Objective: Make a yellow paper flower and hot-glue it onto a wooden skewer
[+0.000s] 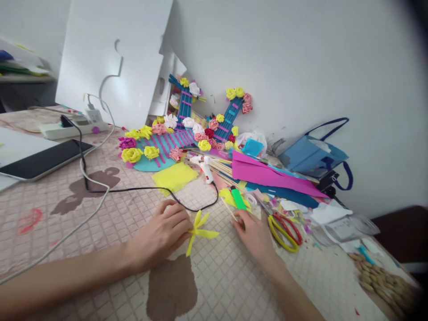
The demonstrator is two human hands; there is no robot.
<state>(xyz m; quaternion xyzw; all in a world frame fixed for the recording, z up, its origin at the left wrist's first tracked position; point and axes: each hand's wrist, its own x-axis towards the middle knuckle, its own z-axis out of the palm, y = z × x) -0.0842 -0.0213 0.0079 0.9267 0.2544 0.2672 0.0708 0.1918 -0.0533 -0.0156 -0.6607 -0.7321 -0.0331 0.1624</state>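
A pale wall [284, 58] stands behind the counter [227, 281], whose grid-patterned covering shows brown patches. Your left hand [162, 236] pinches the yellow petal cutout [203, 232] above the front middle of the counter, between your two hands; your fingers cover its inner end, so any stem there is hidden. Its petals fan out from your grip: two point away from you, one toward you, and one to the right, along its long axis. Your right hand [257, 236] has its fingers closed on a thin stick [228, 208], near end out of sight, long axis slanting away and leftward. That hand also hides the lower end of a green tube [238, 199]. Beside it, the scissors [284, 232] have blades partly lost among scraps, and dark blur cuts off the peanuts [377, 278] at right.
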